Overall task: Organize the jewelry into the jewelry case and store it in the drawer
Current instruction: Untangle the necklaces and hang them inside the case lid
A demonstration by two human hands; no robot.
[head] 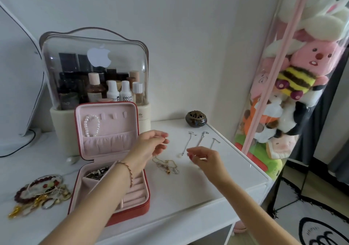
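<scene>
A red jewelry case [141, 208] with a pink lining lies open on the white table [198, 192], its lid upright. A pearl bracelet [92, 125] hangs in the lid, and dark metal pieces [96, 172] fill a rear compartment. My left hand [151, 146] hovers right of the lid with curled fingers; whether it pinches anything is unclear. My right hand [204, 160] hovers beside it, thumb and forefinger pinching what looks like a thin silver chain. Tangled gold necklaces [167, 166] lie below the hands. Three silver chains [201, 140] lie laid out behind them. A pile of bracelets [41, 192] sits left of the case.
A clear-domed cosmetics organiser [94, 69] stands behind the case. A small dark incense pot [196, 119] sits at the back of the table. A tall transparent bag of plush toys [287, 93] stands at the right, past the table's edge. A rug [311, 222] covers the floor.
</scene>
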